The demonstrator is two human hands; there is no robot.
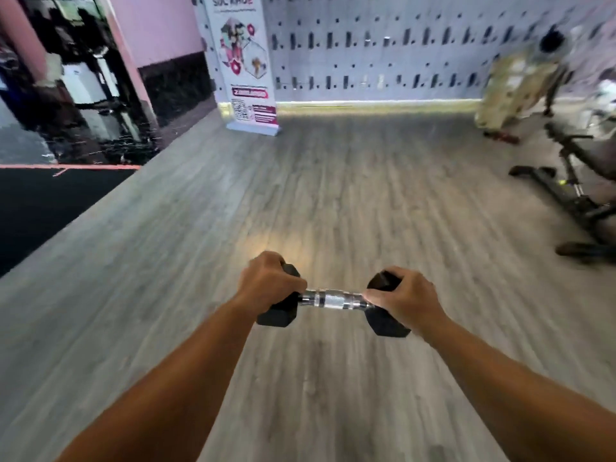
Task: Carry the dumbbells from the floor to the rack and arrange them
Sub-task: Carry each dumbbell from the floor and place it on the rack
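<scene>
Open wood floor ahead of you; banner far left, bench right edge. Dumbbell held level above the floor, your left hand and right hand each clenched over a black end, arms outstretched.

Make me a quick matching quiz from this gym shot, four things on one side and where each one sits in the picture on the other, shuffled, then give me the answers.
Things:
1. dumbbell
2. banner stand
3. weight bench
4. black mat

Places:
A. right edge of the view, on the wood-look floor
B. left side, beyond a pink line
C. low centre, held by its heads in the left hand and right hand
D. far end, upright against the pegboard wall

Pairs: 1-C, 2-D, 3-A, 4-B
</scene>
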